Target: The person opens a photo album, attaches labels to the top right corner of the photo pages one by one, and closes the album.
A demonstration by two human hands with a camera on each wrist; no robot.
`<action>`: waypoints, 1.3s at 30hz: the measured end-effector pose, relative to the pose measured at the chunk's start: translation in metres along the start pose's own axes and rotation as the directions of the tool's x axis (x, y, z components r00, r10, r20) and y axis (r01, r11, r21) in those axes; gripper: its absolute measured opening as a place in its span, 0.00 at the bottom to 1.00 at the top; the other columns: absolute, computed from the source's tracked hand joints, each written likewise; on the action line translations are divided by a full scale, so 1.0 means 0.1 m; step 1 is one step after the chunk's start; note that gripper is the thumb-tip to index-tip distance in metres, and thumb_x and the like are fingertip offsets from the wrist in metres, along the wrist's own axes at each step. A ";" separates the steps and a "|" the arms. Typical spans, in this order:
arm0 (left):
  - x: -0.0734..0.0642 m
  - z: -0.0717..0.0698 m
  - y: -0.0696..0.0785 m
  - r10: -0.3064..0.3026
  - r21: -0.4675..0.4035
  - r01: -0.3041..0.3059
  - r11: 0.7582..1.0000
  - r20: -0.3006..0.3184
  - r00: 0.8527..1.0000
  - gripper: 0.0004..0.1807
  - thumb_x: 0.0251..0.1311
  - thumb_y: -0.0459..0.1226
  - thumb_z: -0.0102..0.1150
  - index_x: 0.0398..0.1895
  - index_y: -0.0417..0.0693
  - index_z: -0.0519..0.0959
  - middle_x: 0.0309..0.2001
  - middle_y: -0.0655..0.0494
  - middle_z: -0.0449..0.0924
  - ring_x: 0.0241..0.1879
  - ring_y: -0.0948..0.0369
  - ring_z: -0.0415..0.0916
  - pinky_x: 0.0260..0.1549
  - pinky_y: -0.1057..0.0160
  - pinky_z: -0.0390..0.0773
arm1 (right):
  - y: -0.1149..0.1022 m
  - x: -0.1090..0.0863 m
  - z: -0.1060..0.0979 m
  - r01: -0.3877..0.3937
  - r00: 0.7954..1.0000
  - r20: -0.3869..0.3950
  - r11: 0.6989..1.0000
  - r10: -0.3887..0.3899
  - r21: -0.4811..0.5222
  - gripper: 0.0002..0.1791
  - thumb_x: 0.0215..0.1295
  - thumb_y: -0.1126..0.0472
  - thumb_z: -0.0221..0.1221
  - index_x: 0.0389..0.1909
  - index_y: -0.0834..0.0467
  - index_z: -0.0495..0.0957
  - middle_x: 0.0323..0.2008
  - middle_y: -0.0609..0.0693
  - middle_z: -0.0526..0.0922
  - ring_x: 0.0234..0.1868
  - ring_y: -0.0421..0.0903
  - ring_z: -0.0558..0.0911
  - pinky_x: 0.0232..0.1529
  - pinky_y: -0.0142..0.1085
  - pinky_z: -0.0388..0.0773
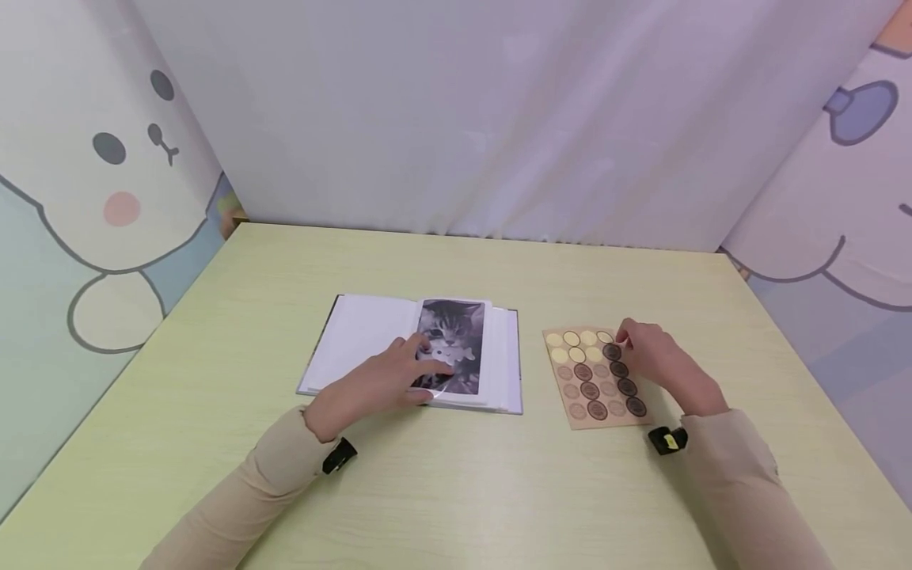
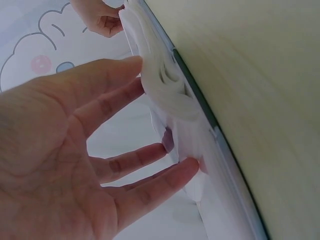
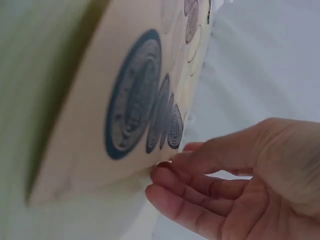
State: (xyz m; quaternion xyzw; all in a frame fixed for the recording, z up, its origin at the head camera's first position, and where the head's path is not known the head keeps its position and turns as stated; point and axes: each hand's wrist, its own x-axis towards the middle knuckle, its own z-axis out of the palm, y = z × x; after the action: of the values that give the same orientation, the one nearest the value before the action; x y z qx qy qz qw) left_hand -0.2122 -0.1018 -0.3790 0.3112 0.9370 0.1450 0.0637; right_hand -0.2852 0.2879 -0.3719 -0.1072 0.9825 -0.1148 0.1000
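An open photo album (image 1: 370, 328) lies on the table, a black-and-white kitten photo (image 1: 466, 317) in its right-hand page. My left hand (image 1: 378, 384) reaches over the album's lower edge, fingers spread and fingertips on the photo. In the left wrist view, that hand's thumb and fingers touch the edges of the clear, curving album pages (image 2: 175, 107). To the right lies a tan sheet of round stickers (image 1: 579, 381), yellow ones on top and brown and black ones below. My right hand (image 1: 659, 360) pinches this sheet at its upper right edge between thumb and fingers.
Both things lie on a pale wooden table (image 1: 470, 491), with a strip of tabletop between album and sheet. A white curtain (image 1: 427, 119) hangs behind the far edge. Printed cartoon panels (image 1: 107, 198) stand at both sides. Each wrist wears a black band (image 1: 340, 456).
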 end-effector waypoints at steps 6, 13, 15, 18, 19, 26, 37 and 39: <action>0.00 0.01 0.01 0.004 0.007 -0.004 1.000 0.006 1.000 0.21 0.59 0.42 0.59 0.58 0.60 0.74 0.58 0.43 0.63 0.46 0.50 0.66 0.27 0.63 0.72 | 0.02 -0.08 0.03 0.097 0.995 0.025 0.994 -0.096 -0.053 0.17 0.60 0.64 0.58 0.48 0.70 0.75 0.42 0.65 0.73 0.38 0.57 0.72 0.38 0.48 0.73; -0.01 -0.01 0.01 -0.002 0.009 0.001 1.000 0.006 1.000 0.21 0.60 0.41 0.59 0.58 0.60 0.74 0.59 0.43 0.63 0.46 0.50 0.66 0.28 0.63 0.72 | -0.01 -0.09 0.08 0.175 0.981 -0.060 0.977 -0.183 -0.121 0.14 0.57 0.65 0.62 0.40 0.72 0.78 0.44 0.65 0.73 0.42 0.60 0.72 0.44 0.52 0.72; -0.01 -0.01 0.01 -0.001 0.010 0.001 1.000 0.005 1.000 0.21 0.60 0.41 0.59 0.58 0.59 0.74 0.59 0.42 0.63 0.47 0.50 0.66 0.27 0.63 0.73 | -0.03 -0.08 0.08 0.163 0.984 -0.054 0.978 -0.171 -0.126 0.13 0.57 0.66 0.61 0.39 0.72 0.78 0.43 0.64 0.73 0.42 0.60 0.73 0.45 0.51 0.72; -0.01 -0.01 0.01 0.000 0.007 0.000 1.000 0.003 1.000 0.21 0.60 0.42 0.59 0.58 0.59 0.74 0.59 0.42 0.63 0.46 0.49 0.66 0.27 0.63 0.72 | -0.04 -0.06 0.09 0.149 0.986 -0.053 0.982 -0.156 -0.118 0.11 0.57 0.67 0.61 0.37 0.71 0.77 0.42 0.63 0.74 0.41 0.59 0.73 0.44 0.51 0.73; -0.01 -0.01 0.01 0.001 0.005 -0.001 1.000 0.002 1.000 0.21 0.60 0.42 0.59 0.58 0.59 0.74 0.59 0.42 0.63 0.46 0.50 0.66 0.27 0.64 0.72 | -0.04 -0.06 0.09 0.147 0.986 -0.056 0.982 -0.154 -0.116 0.10 0.57 0.67 0.61 0.36 0.71 0.77 0.41 0.63 0.74 0.40 0.58 0.73 0.44 0.50 0.73; -0.01 -0.01 0.01 0.002 -0.002 -0.002 1.000 -0.001 1.000 0.21 0.60 0.42 0.59 0.58 0.59 0.74 0.59 0.42 0.63 0.47 0.50 0.66 0.26 0.64 0.72 | -0.03 -0.05 0.10 0.104 0.993 -0.039 0.991 -0.108 -0.085 0.10 0.58 0.68 0.60 0.37 0.71 0.75 0.40 0.62 0.74 0.40 0.56 0.73 0.43 0.49 0.73; -0.02 0.01 0.00 0.006 -0.009 -0.006 1.000 -0.007 1.000 0.21 0.60 0.42 0.59 0.58 0.60 0.74 0.60 0.43 0.63 0.47 0.51 0.65 0.28 0.64 0.73 | -0.07 -0.04 0.07 0.031 0.999 -0.031 0.997 -0.033 -0.074 0.13 0.57 0.65 0.62 0.37 0.70 0.74 0.38 0.61 0.73 0.38 0.54 0.71 0.38 0.46 0.72; -0.02 0.00 0.00 0.007 -0.007 -0.007 1.000 -0.009 1.000 0.21 0.60 0.42 0.59 0.58 0.60 0.74 0.59 0.43 0.63 0.46 0.51 0.66 0.28 0.64 0.72 | -0.06 -0.03 0.07 0.018 0.999 -0.030 0.998 -0.020 -0.065 0.11 0.58 0.65 0.61 0.37 0.69 0.73 0.37 0.61 0.73 0.37 0.54 0.71 0.37 0.45 0.71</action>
State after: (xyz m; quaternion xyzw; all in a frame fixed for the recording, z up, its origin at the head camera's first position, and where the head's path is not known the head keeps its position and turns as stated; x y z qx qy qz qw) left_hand -0.2108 -0.1027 -0.3793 0.3137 0.9357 0.1499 0.0600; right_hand -0.2796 0.2814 -0.3762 -0.1178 0.9861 -0.0856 0.0805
